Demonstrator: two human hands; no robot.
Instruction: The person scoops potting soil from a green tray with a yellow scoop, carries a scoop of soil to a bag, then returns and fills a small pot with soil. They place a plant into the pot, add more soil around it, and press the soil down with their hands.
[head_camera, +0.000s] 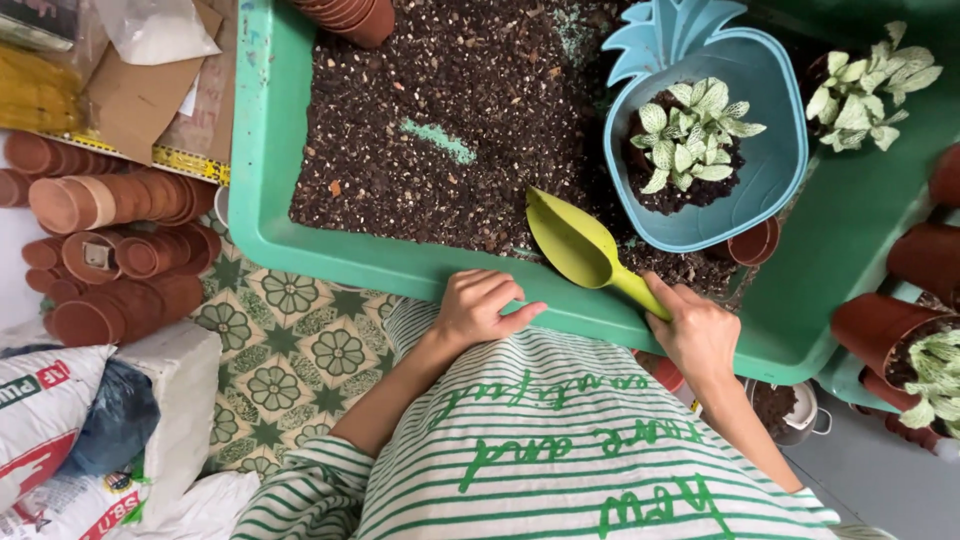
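Right hand (700, 335): grip closed on yellow-green scoop (580, 245) handle, at 4 o'clock of soil
Left hand (478, 308): loosely curled, empty, resting on green tray (262, 170) rim

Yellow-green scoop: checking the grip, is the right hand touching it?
Touching. The head view shows the right hand closed round the handle of the yellow-green scoop.

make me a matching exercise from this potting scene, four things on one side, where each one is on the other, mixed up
Things:
1 scoop
2 left hand
3 blue pineapple-shaped pot
4 stacked terracotta pots

Places:
A lying on the floor left of the tray
B on the green tray's near rim
C held in the right hand
D on the soil, holding a white-veined plant

Pairs: 1-C, 2-B, 3-D, 4-A
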